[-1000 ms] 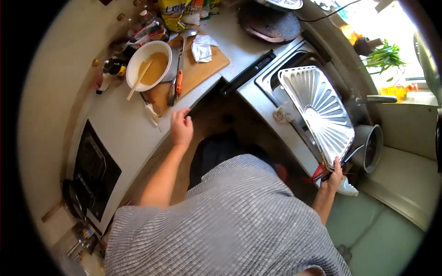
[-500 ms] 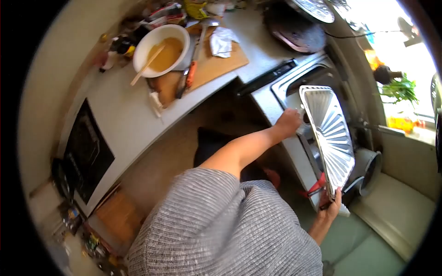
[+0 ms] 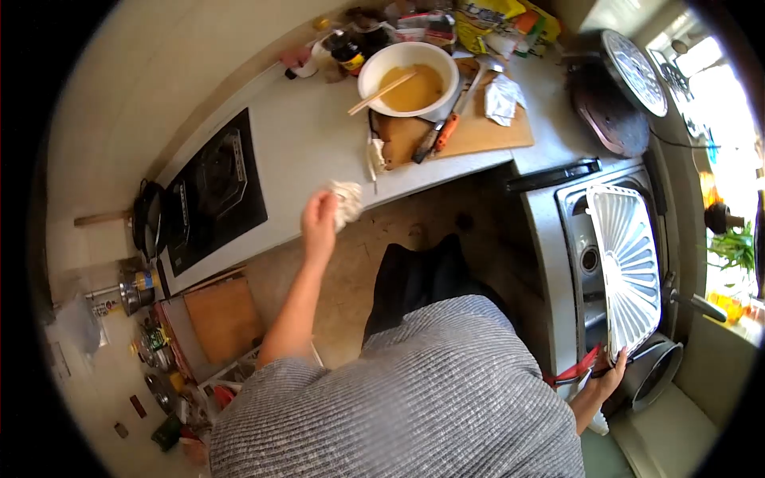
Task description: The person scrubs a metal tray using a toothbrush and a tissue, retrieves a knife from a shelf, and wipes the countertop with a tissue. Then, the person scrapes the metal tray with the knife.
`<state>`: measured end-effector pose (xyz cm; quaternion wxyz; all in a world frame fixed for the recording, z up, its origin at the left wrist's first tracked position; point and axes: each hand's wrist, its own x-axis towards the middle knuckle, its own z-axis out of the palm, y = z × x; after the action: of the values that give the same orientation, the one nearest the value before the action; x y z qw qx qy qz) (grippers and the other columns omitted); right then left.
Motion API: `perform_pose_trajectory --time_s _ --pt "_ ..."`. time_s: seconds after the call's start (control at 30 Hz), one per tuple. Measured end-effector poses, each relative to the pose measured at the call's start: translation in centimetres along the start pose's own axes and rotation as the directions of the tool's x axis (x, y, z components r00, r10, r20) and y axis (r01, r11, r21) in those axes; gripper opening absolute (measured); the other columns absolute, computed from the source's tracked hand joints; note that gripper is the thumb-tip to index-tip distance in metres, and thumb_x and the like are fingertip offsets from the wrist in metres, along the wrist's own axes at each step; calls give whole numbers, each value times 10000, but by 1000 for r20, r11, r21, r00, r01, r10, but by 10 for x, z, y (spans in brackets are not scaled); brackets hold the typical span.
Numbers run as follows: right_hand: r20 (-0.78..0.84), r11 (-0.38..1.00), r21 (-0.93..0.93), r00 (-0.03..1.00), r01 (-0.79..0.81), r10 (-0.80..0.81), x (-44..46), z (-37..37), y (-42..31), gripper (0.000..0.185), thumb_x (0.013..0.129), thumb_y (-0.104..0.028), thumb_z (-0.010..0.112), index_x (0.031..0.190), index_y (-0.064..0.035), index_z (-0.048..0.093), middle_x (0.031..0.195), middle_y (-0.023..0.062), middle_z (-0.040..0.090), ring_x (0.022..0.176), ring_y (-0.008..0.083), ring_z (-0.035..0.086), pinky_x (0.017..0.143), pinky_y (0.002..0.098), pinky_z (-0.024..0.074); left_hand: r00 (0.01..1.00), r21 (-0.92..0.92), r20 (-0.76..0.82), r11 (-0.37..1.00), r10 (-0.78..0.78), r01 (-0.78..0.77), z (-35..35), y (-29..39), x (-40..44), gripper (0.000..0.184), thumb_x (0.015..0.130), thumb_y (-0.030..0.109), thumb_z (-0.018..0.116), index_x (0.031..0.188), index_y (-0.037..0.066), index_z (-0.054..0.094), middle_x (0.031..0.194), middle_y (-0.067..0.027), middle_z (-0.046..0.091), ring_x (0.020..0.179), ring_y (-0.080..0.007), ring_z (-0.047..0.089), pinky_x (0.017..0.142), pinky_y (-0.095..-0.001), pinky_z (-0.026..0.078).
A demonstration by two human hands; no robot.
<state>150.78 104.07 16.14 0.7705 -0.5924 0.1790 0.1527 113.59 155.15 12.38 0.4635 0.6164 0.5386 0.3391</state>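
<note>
My left hand [image 3: 320, 219] is closed on a crumpled beige cloth [image 3: 346, 205], held out in front of the counter's edge near the cooktop. At the far right my right hand [image 3: 612, 374] grips the lower corner of a shiny metal tray [image 3: 631, 267]. Radiating ribs or slots mark the tray, which is tilted up over the sink [image 3: 588, 231]. Part of the basin, with its drain, shows beside the tray; the rest is hidden behind it. A red-handled item [image 3: 575, 369] lies just left of my right hand, partly covered.
On the counter [image 3: 311, 143] stands a white bowl [image 3: 366, 80] of yellowish liquid with chopsticks across it. A cutting board [image 3: 490, 142] carries a ladle, an orange-handled tool and a crumpled white cloth or paper. The black cooktop [image 3: 215, 195] is at left; a large pot [image 3: 665, 374] sits low right.
My left hand has swung from beside the tray over to the left, and the cloth now shows in it. My right hand still holds the tray. The view has turned leftward.
</note>
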Motion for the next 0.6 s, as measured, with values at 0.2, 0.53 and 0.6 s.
perform_pose_trajectory --time_s 0.2,0.53,0.6 --pt "60 998 10 997 -54 53 -8 23 1 291 945 -218 503 1098 28 536 980 158 645 846 242 640 754 361 531 982 384 131 920 -136 76 -55 -37 39 297 863 230 634 1053 9 572 785 -64 654 697 -97 592 621 -267 461" --pt "174 983 106 976 -153 133 -27 34 -2 382 966 -232 441 1180 80 493 1163 237 586 1043 271 610 817 354 530 938 564 162 751 307 -343 -37 -106 87 382 833 42 541 1215 49 524 1305 -125 467 1217 -314 427 996 -385 371" --pt "125 988 99 986 -120 107 -36 41 -3 383 967 -227 436 1180 87 490 1164 237 585 1047 273 606 819 355 531 930 620 185 697 317 -361 -29 -130 96 432 841 75 541 1271 61 490 1353 -123 438 1263 -330 384 1028 -407 337"
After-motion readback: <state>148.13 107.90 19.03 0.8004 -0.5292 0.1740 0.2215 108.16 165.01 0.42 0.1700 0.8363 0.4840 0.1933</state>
